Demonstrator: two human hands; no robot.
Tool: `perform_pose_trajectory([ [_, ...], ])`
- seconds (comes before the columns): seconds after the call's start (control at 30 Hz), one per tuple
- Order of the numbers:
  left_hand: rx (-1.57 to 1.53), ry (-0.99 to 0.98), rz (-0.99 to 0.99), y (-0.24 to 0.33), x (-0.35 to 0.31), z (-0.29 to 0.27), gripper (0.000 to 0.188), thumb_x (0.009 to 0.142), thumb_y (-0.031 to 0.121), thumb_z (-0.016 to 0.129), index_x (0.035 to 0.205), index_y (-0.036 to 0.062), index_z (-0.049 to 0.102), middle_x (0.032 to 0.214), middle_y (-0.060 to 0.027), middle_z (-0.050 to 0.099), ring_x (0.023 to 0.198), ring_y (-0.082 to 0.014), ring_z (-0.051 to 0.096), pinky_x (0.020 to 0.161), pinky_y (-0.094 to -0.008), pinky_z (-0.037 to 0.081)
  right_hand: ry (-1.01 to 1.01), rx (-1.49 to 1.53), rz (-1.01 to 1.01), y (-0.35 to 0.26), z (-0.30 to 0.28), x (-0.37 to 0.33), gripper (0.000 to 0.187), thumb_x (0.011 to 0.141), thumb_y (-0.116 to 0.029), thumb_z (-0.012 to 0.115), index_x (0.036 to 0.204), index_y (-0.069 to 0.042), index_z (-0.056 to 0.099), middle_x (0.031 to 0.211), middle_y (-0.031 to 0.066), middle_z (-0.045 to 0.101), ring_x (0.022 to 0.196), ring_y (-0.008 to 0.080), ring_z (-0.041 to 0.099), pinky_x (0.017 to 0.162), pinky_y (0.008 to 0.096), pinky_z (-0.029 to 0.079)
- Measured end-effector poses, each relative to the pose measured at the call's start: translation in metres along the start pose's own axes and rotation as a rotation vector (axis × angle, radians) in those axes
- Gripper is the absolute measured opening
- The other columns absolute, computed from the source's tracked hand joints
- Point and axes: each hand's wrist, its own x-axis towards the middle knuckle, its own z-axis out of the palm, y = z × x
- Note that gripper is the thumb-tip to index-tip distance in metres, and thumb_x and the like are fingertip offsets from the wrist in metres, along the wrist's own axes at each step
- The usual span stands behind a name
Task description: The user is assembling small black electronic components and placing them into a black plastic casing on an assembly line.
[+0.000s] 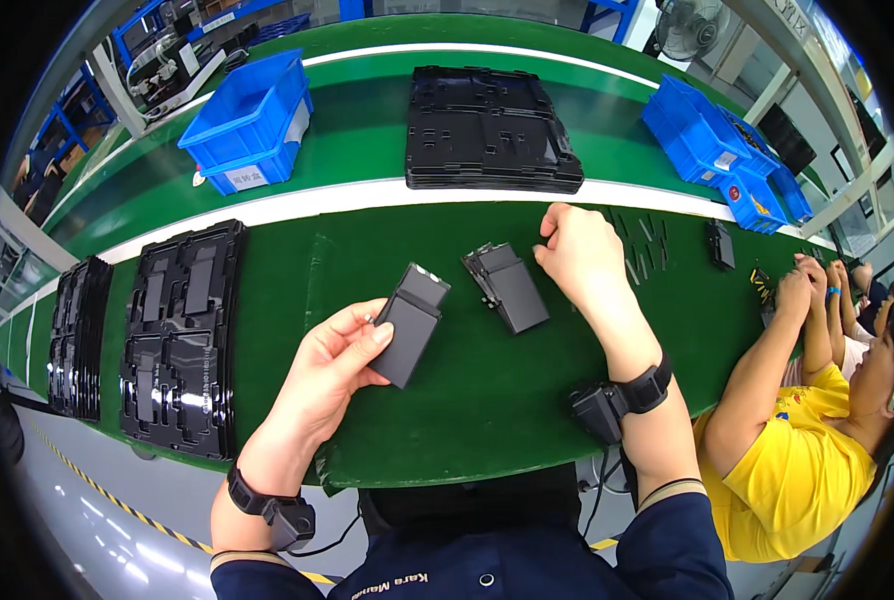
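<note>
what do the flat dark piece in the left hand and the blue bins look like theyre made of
Flat dark piece in the left hand: probably moulded plastic, matte grey-black, dull even surface with a small metallic-looking end. Blue bins: likely rigid plastic, uniform colour, slightly glossy.

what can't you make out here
Head view:
- Right hand: fingertips curl under, so anything pinched is hidden.
- Left hand covers one edge of the dark part.
- Small strips: too small to identify.
- Blue bin: contents hidden by its walls.
</note>
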Motion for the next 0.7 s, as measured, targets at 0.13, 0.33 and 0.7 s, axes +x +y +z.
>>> perform_pose_trajectory([
  [0.13, -0.204, -0.039, -0.012, -0.001, 0.003, -0.003, 0.030, 0.088, 0.021, 0.059, 0.114, 0.0071, 0.054, 0.094, -0.0002, 0.062, 0.082, -0.0089, 0.061, 0.067, -0.0220, 0.051, 0.106, -0.151, -0.052, -0.018, 0.008, -0.002, 0.014, 0.065, 0.002, 0.060, 0.076, -0.005, 0.062, 0.068, 0.0136, 0.063, 0.071, 0.0300, 0.064, 0.067, 0.0392, 0.050],
  [0.33, -0.097, -0.045, -0.011, -0.005, 0.003, -0.005, 0.029, 0.088, 0.018, 0.058, 0.114, 0.0072, 0.053, 0.094, -0.0016, 0.062, 0.085, -0.0095, 0.061, 0.069, -0.0227, 0.052, -0.029, 0.060, -0.103, -0.002, 0.000, 0.004, 0.015, 0.063, 0.002, 0.061, 0.076, -0.002, 0.066, 0.068, 0.0138, 0.064, 0.069, 0.0267, 0.064, 0.069, 0.0344, 0.051],
  [0.7, -0.180, -0.113, 0.059, -0.005, 0.002, 0.002, 0.030, 0.086, 0.010, 0.060, 0.115, 0.0037, 0.052, 0.101, -0.0059, 0.061, 0.092, -0.0123, 0.059, 0.080, -0.0275, 0.051, -0.263, 1.371, -0.192, -0.045, -0.040, -0.038, 0.019, 0.077, 0.004, 0.064, 0.097, 0.003, 0.063, 0.086, 0.0099, 0.065, 0.082, 0.0155, 0.064, 0.072, 0.0245, 0.052],
])
